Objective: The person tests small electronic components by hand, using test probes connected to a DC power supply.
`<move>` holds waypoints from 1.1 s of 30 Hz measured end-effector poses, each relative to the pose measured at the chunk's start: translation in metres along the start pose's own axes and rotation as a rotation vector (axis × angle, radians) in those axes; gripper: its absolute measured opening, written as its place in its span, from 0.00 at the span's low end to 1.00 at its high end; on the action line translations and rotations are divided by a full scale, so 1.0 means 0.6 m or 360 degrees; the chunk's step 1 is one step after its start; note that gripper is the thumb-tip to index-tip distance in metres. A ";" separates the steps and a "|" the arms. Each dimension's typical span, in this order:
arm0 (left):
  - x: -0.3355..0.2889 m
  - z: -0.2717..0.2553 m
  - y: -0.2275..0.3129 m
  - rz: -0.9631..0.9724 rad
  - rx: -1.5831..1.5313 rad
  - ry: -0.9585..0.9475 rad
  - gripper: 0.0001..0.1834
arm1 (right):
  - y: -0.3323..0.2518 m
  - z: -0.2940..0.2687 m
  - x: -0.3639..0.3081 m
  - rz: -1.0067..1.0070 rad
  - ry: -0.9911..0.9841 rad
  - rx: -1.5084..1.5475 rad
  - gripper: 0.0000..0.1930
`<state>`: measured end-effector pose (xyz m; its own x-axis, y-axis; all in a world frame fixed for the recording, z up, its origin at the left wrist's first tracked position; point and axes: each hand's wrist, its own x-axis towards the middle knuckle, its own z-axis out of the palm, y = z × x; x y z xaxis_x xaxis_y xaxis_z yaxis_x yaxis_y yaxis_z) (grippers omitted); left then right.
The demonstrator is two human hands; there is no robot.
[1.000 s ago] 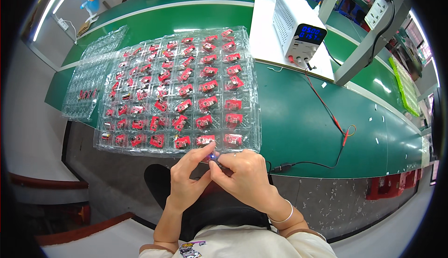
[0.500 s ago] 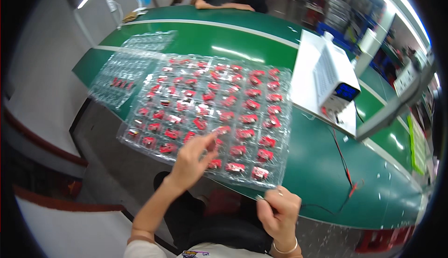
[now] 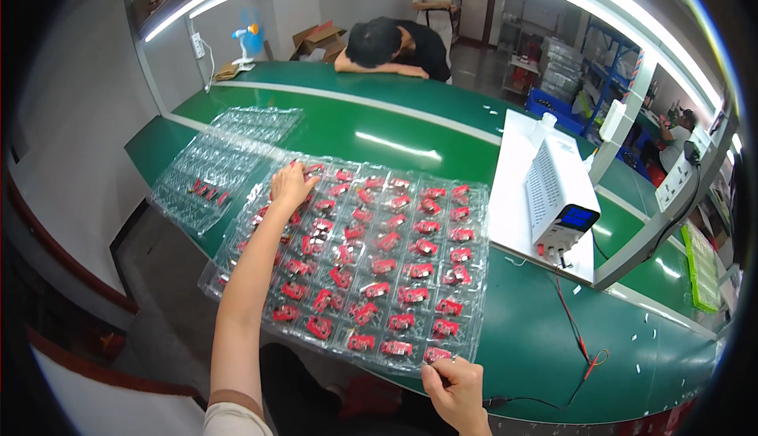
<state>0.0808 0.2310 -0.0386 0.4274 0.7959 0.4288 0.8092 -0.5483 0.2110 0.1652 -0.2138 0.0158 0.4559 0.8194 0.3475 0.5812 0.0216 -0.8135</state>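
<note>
A: Where are the red boards?

B: Spread through the cells of the clear tray. The left hand is among them, between ten and eleven o'clock, fingertips at a board. I can't tell whether its grip has one.

A: And the right hand?

B: At five o'clock, just by the tray's near corner, fingers curled closed. Anything inside that grip is hidden.

A: What's changed?

B: A second ago both hands met at the tray's near edge around a small lit piece. Now they're well apart, the left one stretched across the tray. I'd judge the work has gone from two-handed handling to one hand busy at the far cells.

A: Further out?

B: A second tray at ten o'clock, a few red pieces in it. The power supply sits between two and three, its red lead at four. Both trays lie on the green tabletop. At twelve, a person leans over the far side.
</note>
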 end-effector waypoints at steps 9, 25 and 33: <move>-0.031 -0.045 -0.003 0.0261 -0.0011 -0.0319 0.11 | -0.006 0.008 0.004 0.0006 -0.0033 0.0089 0.11; -0.070 -0.079 -0.029 0.0321 -0.0380 0.0088 0.10 | -0.025 -0.004 -0.027 -0.0069 -0.0038 0.0057 0.10; -0.356 -0.210 0.212 -0.0344 -0.2443 -0.0696 0.13 | -0.033 0.007 -0.020 0.0025 -0.0022 0.0144 0.09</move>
<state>0.0417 -0.0411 0.0076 0.6590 0.7497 0.0611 -0.1663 0.0660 0.9839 0.1453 -0.2218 0.0258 0.4548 0.8279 0.3283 0.5104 0.0598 -0.8578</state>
